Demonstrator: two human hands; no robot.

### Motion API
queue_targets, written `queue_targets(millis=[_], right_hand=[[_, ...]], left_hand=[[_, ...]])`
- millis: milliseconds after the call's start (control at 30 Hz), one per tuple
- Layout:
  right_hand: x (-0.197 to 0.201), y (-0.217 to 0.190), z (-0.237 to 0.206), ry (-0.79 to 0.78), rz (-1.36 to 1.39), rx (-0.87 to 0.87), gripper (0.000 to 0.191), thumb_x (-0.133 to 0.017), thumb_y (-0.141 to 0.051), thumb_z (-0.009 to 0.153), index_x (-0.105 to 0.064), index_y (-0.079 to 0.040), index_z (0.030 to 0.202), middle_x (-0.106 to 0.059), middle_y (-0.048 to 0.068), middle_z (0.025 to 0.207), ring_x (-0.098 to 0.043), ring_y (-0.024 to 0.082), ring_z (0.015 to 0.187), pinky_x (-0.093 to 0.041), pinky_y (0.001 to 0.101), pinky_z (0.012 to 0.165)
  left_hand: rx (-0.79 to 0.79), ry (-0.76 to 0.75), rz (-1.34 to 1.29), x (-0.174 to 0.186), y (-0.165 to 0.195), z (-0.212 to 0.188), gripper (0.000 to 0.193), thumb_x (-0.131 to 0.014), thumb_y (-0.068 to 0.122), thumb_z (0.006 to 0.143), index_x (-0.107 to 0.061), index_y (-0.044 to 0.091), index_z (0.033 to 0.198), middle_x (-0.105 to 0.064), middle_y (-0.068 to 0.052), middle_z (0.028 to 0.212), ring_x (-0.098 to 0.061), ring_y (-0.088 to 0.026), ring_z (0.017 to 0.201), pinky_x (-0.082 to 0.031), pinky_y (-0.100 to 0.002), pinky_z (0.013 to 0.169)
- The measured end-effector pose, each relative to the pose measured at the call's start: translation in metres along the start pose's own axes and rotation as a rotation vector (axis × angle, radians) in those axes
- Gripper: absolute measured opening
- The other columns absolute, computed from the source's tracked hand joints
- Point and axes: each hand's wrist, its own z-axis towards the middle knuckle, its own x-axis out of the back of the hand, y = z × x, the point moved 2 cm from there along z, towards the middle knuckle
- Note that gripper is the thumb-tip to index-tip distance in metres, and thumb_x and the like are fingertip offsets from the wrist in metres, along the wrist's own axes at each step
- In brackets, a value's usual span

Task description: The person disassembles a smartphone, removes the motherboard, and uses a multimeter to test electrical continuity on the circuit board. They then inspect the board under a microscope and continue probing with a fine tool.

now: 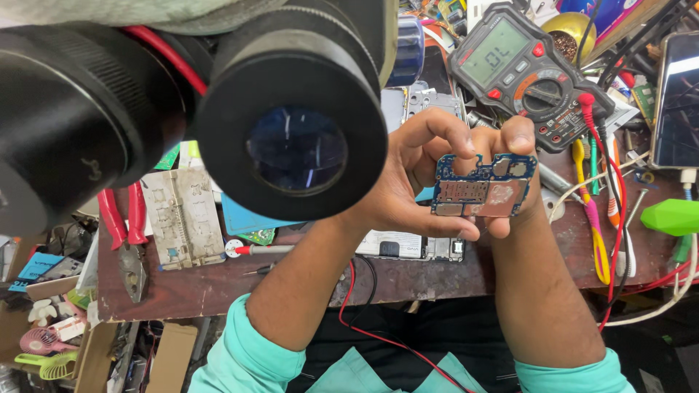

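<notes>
A small blue circuit board point(484, 188) with metal shields is held up over the bench between both hands. My left hand point(411, 175) grips its left side, thumb under the lower edge and fingers curled over the top. My right hand point(518, 156) pinches its right side, with fingers behind the board. Under the hands lies an opened phone body point(408, 246) on the brown bench point(218, 287).
Two black microscope eyepieces point(295, 109) fill the upper left. A grey multimeter point(520, 65) with red leads lies at the back right, next to a phone point(677, 102). Red-handled pliers point(124, 225), a white plastic block point(182, 218), screwdrivers point(597, 218) and a green object point(673, 216) crowd the bench.
</notes>
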Motion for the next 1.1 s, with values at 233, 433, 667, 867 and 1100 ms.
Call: queue_targets(millis=[233, 433, 667, 867, 1100], right_hand=[[-0.001, 0.001, -0.004, 0.042, -0.014, 0.030, 0.049, -0.081, -0.008, 0.087, -0.060, -0.019, 0.130, -0.068, 0.010, 0.091, -0.070, 0.018, 0.075, -0.061, 0.0335, 0.064], [-0.003, 0.001, 0.005, -0.042, -0.007, 0.020, 0.055, -0.082, -0.009, 0.082, -0.060, -0.020, 0.131, -0.073, 0.008, 0.087, -0.074, 0.016, 0.074, -0.062, 0.0321, 0.063], [-0.085, 0.061, 0.086, 0.095, 0.549, 0.788, 0.071, -0.099, -0.014, 0.066, -0.053, -0.013, 0.121, -0.062, 0.009, 0.099, -0.066, 0.019, 0.097, -0.057, 0.0325, 0.083], [-0.073, 0.115, 0.076, 0.241, 0.848, 1.331, 0.074, -0.098, -0.021, 0.067, -0.048, -0.004, 0.119, -0.055, 0.008, 0.111, -0.064, 0.018, 0.110, -0.054, 0.0282, 0.097], [-0.065, 0.121, 0.072, 0.330, 0.622, 1.414, 0.066, -0.093, -0.016, 0.073, -0.050, -0.005, 0.122, -0.060, 0.008, 0.111, -0.067, 0.019, 0.111, -0.056, 0.0284, 0.098]], left_hand=[[-0.003, -0.009, -0.010, -0.001, 0.001, 0.000, 0.066, -0.095, -0.004, 0.082, -0.049, 0.012, 0.126, -0.059, -0.003, 0.113, -0.059, -0.008, 0.105, -0.056, -0.024, 0.094], [-0.020, -0.015, 0.052, -0.001, 0.001, -0.002, 0.067, -0.097, -0.002, 0.081, -0.048, 0.012, 0.126, -0.055, -0.001, 0.110, -0.057, -0.006, 0.105, -0.054, -0.022, 0.093], [-0.013, -0.025, 0.043, -0.002, 0.000, -0.002, 0.067, -0.097, 0.001, 0.082, -0.047, 0.012, 0.126, -0.059, -0.003, 0.112, -0.059, -0.006, 0.105, -0.054, -0.021, 0.092], [0.001, -0.036, 0.107, -0.001, 0.002, -0.003, 0.071, -0.098, 0.003, 0.081, -0.046, 0.013, 0.128, -0.056, -0.001, 0.113, -0.056, -0.004, 0.104, -0.056, -0.020, 0.094], [0.016, -0.049, 0.074, -0.001, 0.002, -0.003, 0.066, -0.095, 0.001, 0.086, -0.046, 0.013, 0.129, -0.057, -0.001, 0.116, -0.058, -0.005, 0.107, -0.056, -0.021, 0.097]])
